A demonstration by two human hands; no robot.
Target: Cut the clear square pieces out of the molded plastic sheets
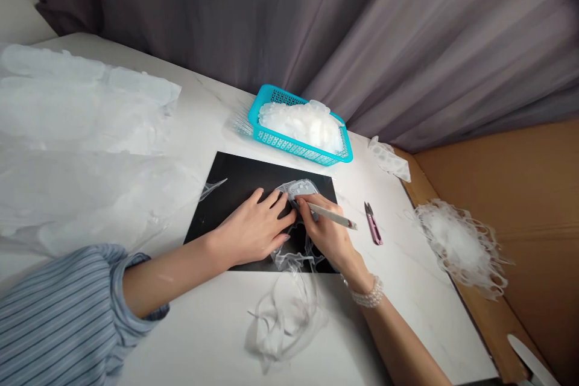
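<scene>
My left hand (256,228) lies flat with fingers spread on a black mat (242,178), its fingertips at the edge of a thin translucent sheet. In a pen grip, my right hand (329,232) holds a slim, pale-handled tool (332,215). Its working tip is hidden by my fingers, so I cannot tell its exact kind. Just beyond both hands is a clear, rounded-rectangle moulded piece (304,187) with small raised marks. Cut translucent trimmings (294,262) run from under my hands over the mat's near edge.
Behind the mat stands a turquoise basket (296,148) heaped with white translucent pieces. Pink-handled thread snips (373,226) lie to the right. Stacked translucent sheets (81,108) cover the left side. A pile of ring-like scraps (461,247) sits at the right edge, near a brown panel (511,181).
</scene>
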